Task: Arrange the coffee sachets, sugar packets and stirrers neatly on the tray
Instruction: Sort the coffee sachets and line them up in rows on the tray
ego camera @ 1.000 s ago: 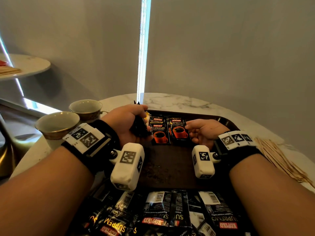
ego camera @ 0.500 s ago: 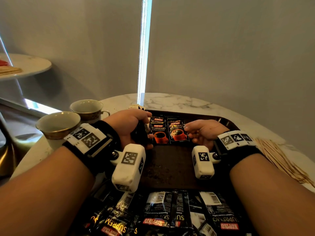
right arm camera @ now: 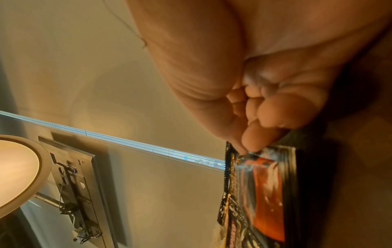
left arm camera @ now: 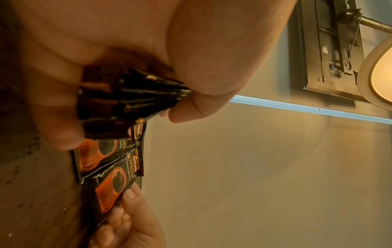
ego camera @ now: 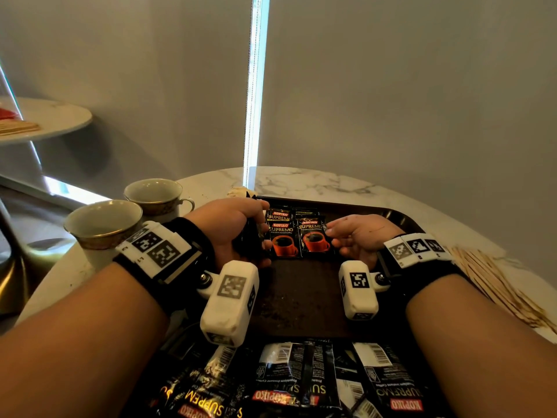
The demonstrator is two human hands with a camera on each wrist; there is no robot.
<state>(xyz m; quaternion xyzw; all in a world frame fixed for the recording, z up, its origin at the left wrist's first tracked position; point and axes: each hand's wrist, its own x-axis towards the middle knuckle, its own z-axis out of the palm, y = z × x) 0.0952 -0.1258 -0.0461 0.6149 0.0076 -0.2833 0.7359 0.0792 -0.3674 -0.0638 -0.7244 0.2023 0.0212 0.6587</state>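
Note:
On the dark tray (ego camera: 301, 294) lie coffee sachets (ego camera: 283, 236) in two overlapping columns at the far side. My left hand (ego camera: 259, 227) sits just left of them and grips a stack of black sachets (left arm camera: 127, 94) on edge, thumb over the top. My right hand (ego camera: 331, 236) is at the right of the rows. Its thumb and fingertips (right arm camera: 252, 141) pinch the right edge of the front right sachet (ego camera: 315, 241), which lies flat beside the left one. A loose pile of sachets (ego camera: 301, 384) covers the tray's near end. Wooden stirrers (ego camera: 497, 285) lie on the table to the right.
Two gold-rimmed cups (ego camera: 102, 224) (ego camera: 153, 194) stand on the marble table (ego camera: 316, 182) left of the tray. Something small and pale (ego camera: 239, 192) shows just behind my left hand; I cannot tell what it is. A wall stands close behind the table.
The front right sachet has shifted slightly towards me under my right fingers and now lines up with the left one. My left hand keeps its stack in the same spot.

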